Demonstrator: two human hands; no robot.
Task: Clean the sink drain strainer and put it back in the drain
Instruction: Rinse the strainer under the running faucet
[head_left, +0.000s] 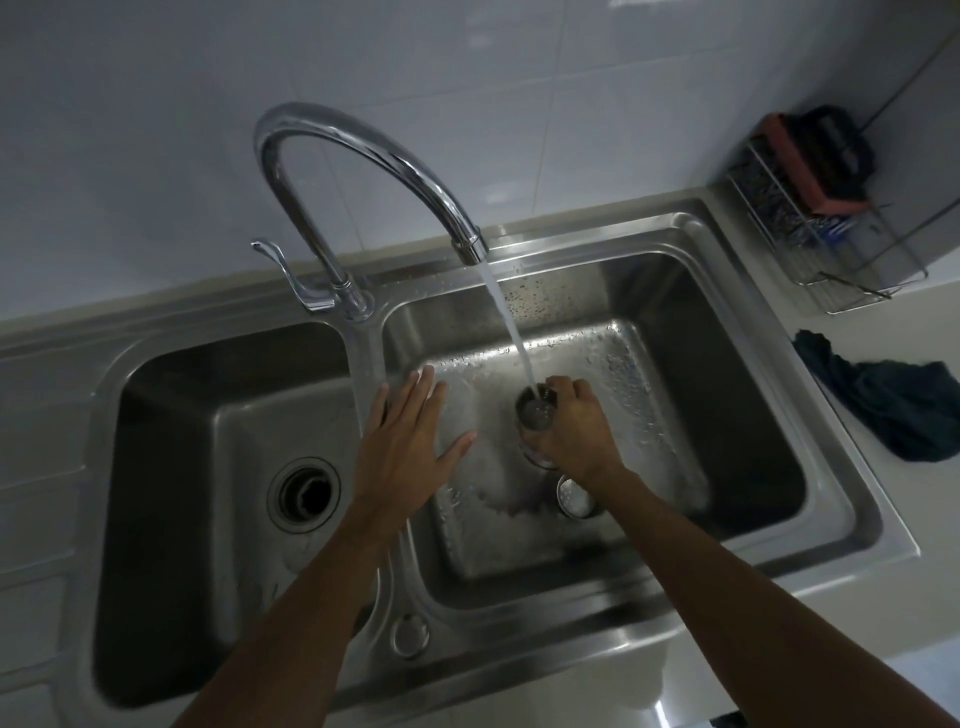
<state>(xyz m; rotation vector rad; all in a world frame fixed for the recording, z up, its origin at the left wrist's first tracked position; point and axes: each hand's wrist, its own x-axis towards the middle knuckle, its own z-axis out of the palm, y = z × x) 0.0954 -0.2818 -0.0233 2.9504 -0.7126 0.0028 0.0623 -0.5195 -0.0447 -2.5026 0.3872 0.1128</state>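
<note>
Here, one strainer (535, 410), two basins (753, 467).

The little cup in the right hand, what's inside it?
Tap water pours into the strainer held by the right hand; its inside looks wet and dark. Any dirt cannot be made out, and the fingers cover its far side.

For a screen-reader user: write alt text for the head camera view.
The right hand holds a round metal drain strainer under water running from a curved chrome faucet into the right basin of a double stainless steel sink. The open left hand hovers beside it; the left basin's drain is open.
</note>
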